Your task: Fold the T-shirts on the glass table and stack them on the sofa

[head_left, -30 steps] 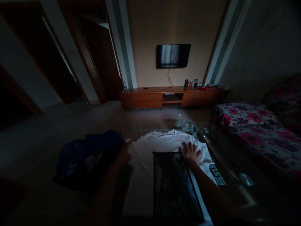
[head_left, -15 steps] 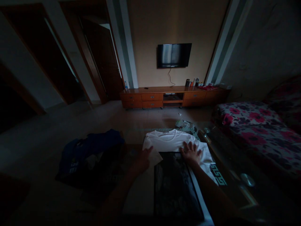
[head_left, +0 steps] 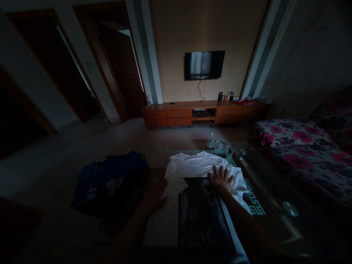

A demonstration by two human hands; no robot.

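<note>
- From my feed, one white cotton T-shirt with a round collar [head_left: 196,161] lies flat on the dark glass counter with a pale Greek-key border [head_left: 257,209]; its collar faces the counter's far edge, while the near edge is lost in shadow.
- The one large, dark rectangular print [head_left: 205,220] faces up, and a pale flap of cloth [head_left: 177,185] on the left reaches to the print's upper-left corner.
- I see the right hand [head_left: 221,179] palm down, fingers spread wide, gripping nothing, across the print's upper-right corner; I judge it presses there to keep the cloth flat and anchored.
- The left hand [head_left: 155,196] rests by the shirt's left side, thumb apart from the fingers, closed around nothing I can make out; my guess is that it smooths or steadies that flap.
- Left of the shirt I see one heap of blue and dark fabric [head_left: 115,168], perhaps put aside for working room; I cannot tell what carries it.
- I count two hands, one shirt, one crumpled clear plastic bag [head_left: 217,145] by the counter's far edge, and two shiny round discs [head_left: 290,208] towards its right edge.
</note>
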